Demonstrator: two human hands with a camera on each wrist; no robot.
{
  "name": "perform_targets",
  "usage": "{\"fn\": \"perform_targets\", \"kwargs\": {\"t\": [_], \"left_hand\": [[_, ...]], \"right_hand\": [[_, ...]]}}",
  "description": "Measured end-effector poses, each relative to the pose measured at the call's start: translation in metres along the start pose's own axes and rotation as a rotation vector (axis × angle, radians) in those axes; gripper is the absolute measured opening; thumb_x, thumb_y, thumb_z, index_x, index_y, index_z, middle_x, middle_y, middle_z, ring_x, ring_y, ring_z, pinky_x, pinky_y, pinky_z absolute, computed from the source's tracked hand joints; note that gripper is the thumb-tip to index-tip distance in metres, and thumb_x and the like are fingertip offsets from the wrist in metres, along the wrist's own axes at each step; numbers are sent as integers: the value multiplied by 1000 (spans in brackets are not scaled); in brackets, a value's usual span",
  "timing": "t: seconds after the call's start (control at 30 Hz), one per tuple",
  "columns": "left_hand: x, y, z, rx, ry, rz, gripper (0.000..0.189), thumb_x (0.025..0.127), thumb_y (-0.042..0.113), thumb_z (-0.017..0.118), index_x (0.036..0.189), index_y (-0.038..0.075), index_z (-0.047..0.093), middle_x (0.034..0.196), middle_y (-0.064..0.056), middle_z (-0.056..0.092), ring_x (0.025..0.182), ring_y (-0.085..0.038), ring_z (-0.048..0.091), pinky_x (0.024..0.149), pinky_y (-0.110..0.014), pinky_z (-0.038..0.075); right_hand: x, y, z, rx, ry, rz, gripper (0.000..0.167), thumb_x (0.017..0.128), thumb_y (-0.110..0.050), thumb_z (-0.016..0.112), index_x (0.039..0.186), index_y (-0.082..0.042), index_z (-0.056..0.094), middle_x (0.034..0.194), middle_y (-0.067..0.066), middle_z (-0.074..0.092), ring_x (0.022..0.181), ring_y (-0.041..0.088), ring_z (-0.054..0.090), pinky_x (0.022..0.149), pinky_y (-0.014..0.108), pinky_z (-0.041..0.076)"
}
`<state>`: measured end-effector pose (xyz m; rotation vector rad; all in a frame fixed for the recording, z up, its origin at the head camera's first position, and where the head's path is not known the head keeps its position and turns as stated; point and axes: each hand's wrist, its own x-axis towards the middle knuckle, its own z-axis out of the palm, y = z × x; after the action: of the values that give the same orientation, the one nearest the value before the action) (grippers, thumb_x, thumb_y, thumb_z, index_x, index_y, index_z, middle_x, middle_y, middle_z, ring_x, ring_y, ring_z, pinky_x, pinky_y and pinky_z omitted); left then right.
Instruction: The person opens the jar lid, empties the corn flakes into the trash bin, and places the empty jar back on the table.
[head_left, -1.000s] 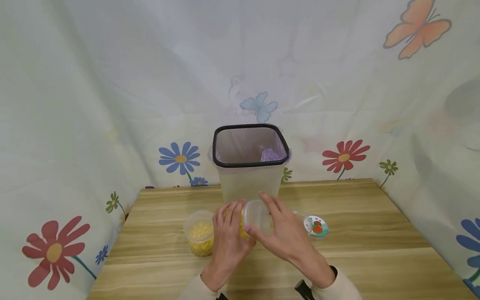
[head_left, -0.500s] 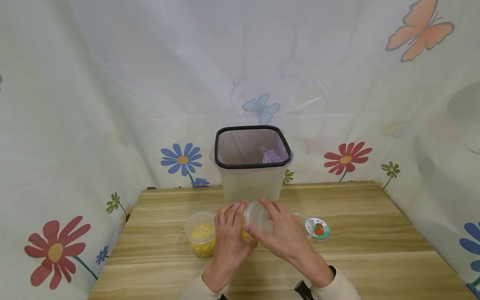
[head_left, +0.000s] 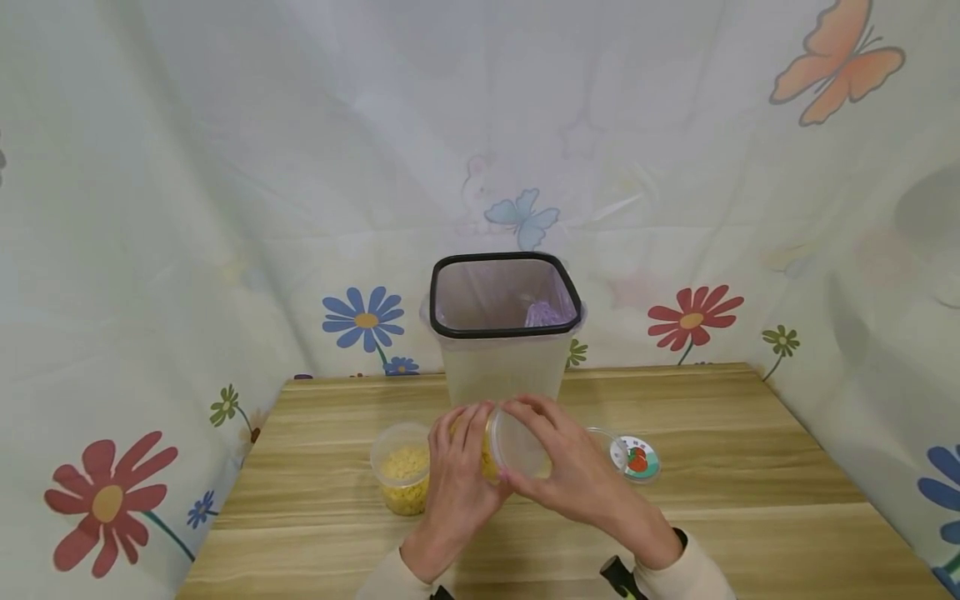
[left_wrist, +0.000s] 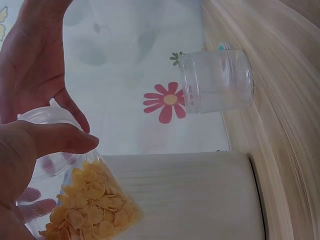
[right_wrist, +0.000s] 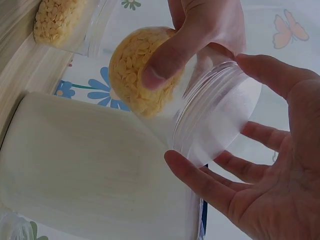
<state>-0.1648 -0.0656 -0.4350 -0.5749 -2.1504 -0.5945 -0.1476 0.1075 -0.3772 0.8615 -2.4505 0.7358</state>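
Note:
My left hand grips a clear plastic jar of yellow flakes, tipped on its side above the table with its lidded end to the right. Its transparent lid sits on the jar's mouth. Thumb and fingers of my right hand spread around the lid's rim, with thumb and fingertip at opposite edges in the right wrist view. In the left wrist view, the flakes are heaped in the jar's lower end, and the left thumb lies across its wall.
Left of my hands stands a lidless tub of yellow flakes. A clear jar stands at right, beside a round labelled lid. Behind my hands is a pale bin with a black rim and purple liner. Printed curtains surround the table.
My right fingers have shifted around the lid and bent more, and the right wrist has moved slightly right. My left hand keeps the jar in nearly the same place.

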Motion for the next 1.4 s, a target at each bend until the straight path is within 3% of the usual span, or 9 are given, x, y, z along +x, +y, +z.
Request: {"fn": "perform_targets", "kwargs": {"t": [0.37, 0.57, 0.7, 0.77, 0.93, 1.07, 1.2, 1.4], "left_hand": [[4, 0, -4, -18, -28, 6, 104, 46, 39, 98, 134, 11, 51, 128, -4, 59, 118, -28, 50, 102, -47, 40], [5, 1, -5, -27, -30, -4, 103, 44, 30, 98, 133, 12, 52, 127, -4, 59, 118, -28, 50, 101, -46, 41], [4, 1, -6, -45, -25, -19, 102, 43, 25, 97, 134, 11, 52, 128, -4, 60, 119, -28, 49, 101, -46, 40], [3, 0, -5, -38, -18, -24, 98, 49, 30, 96, 134, 10, 52, 128, -5, 60, 119, -28, 49, 101, -46, 40], [4, 0, -3, -4, 6, -13, 93, 55, 32, 93, 134, 9, 51, 128, -6, 58, 118, -29, 49, 102, -47, 38], [4, 1, -2, 11, 19, 0, 93, 53, 26, 91, 135, 9, 51, 129, -5, 58, 118, -29, 49, 103, -47, 37], [3, 3, -1, 15, 37, 10, 89, 54, 23, 90, 133, 8, 52, 128, -5, 59, 117, -30, 50, 103, -48, 37], [2, 5, -1, 30, 40, 20, 89, 52, 22, 90, 133, 8, 53, 127, -5, 60, 116, -30, 51, 102, -48, 38]], "right_hand": [[1, 7, -6, -3, -25, -202, 81, 70, -21, 89, 140, -17, 49, 147, 12, 45, 131, 31, 50, 95, 48, 53], [0, 8, -7, 5, -51, -244, 85, 70, -18, 88, 144, -17, 45, 154, 10, 38, 139, 31, 42, 99, 50, 51], [-1, 4, -8, 17, -40, -156, 86, 77, -40, 82, 149, -19, 39, 159, 9, 30, 138, 34, 44, 95, 52, 52], [-1, 0, -7, 18, -11, -68, 87, 80, -49, 76, 151, -21, 35, 159, 9, 29, 132, 35, 49, 91, 52, 54], [-1, -9, -2, 11, 58, 176, 80, 84, -54, 68, 152, -26, 35, 153, 10, 41, 119, 38, 59, 80, 52, 57], [1, -13, 2, -33, 32, 306, 77, 85, -61, 63, 150, -27, 39, 146, 9, 49, 110, 37, 64, 72, 47, 57], [3, -15, 6, -90, 12, 363, 76, 84, -65, 62, 146, -25, 45, 135, 7, 58, 99, 33, 67, 65, 40, 53], [4, -17, 6, -90, 22, 369, 74, 81, -62, 67, 141, -22, 51, 126, 6, 63, 91, 29, 67, 62, 36, 51]]}}
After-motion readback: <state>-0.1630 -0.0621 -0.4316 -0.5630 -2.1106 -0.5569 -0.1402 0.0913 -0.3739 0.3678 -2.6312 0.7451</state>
